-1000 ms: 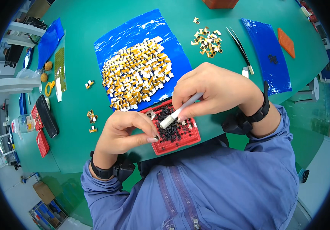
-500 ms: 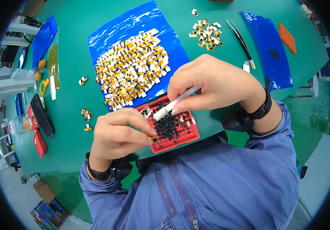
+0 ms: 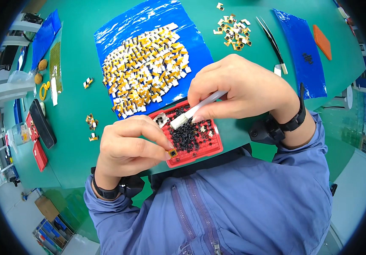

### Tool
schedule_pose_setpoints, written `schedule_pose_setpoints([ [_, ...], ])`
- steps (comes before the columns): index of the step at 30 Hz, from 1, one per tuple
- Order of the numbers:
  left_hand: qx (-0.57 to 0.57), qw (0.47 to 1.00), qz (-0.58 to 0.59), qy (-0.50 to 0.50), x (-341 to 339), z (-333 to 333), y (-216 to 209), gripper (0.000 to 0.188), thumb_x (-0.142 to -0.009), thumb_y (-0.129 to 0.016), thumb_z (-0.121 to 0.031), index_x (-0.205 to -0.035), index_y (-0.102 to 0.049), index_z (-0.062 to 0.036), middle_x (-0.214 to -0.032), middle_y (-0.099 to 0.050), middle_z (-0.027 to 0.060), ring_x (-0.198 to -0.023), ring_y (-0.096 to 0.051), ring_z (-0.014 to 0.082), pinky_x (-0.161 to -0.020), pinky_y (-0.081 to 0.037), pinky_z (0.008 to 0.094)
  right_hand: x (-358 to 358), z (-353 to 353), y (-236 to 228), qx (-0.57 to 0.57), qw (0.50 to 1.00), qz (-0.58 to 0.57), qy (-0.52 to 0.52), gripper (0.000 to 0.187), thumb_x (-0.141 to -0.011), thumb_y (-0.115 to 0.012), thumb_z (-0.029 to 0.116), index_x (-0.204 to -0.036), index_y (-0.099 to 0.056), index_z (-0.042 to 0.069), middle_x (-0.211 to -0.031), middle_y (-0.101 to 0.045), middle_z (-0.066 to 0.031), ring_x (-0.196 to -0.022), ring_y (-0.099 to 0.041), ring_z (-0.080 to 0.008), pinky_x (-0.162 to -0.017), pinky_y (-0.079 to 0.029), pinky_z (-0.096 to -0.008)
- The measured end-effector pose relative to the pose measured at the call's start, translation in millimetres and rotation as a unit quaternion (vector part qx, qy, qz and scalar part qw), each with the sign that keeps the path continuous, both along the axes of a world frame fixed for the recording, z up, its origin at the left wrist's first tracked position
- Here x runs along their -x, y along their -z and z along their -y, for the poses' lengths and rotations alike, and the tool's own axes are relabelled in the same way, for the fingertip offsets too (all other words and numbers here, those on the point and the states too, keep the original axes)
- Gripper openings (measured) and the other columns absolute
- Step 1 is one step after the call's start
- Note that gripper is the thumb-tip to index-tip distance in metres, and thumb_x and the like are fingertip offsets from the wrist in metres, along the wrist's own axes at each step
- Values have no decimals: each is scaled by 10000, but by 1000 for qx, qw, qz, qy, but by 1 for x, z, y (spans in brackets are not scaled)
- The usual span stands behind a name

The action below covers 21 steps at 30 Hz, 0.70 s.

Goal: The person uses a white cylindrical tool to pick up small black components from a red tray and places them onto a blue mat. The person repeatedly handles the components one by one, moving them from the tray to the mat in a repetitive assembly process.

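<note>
Between thumb and fingertips my left hand pinches a small gold part with a black square centre, over the near left corner of a red tray. Many tiny black pieces lie heaped in that tray, along with a few whitish bits. My right hand is closed around a white pen-like tool. Its thicker, cream-coloured end points down and left, above the black pieces. I cannot make out whether that end touches them.
Beyond the tray, a blue sheet bears a large pile of gold and white parts. A smaller pile, tweezers and another blue sheet lie to the right. At left are a black case and yellow scissors.
The view has shifted slightly. My left hand has turned a little, showing more of the gold part's face. The white tool stays over the tray in my right hand.
</note>
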<state>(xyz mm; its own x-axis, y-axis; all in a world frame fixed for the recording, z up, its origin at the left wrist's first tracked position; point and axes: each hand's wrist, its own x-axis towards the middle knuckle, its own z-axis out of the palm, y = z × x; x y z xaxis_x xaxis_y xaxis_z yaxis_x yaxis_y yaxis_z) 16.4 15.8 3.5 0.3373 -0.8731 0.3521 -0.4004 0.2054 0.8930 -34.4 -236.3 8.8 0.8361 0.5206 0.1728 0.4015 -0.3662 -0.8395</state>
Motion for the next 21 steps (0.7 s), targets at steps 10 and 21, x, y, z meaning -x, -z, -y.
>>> schedule_pose_setpoints([
  [10,-7,1000,-8,-5,1,2,-2,173,-595,-736,26,-738,-676,-51,-787,-666,63,-675,-622,190,-603,-483,294,-1,2,3,2,1000,3,3,193,-761,-685,210,-783,-614,31,-654,-587,-103,-607,-584,-268,-540,-439,-349],
  [21,-6,1000,-2,1,1,-1,-2,164,-602,-756,-16,-745,-689,-56,-787,-671,58,-678,-629,186,-604,-480,288,0,-1,2,5,1000,9,-2,188,-762,-679,205,-780,-612,29,-647,-582,-105,-597,-577,-270,-537,-435,-351],
])
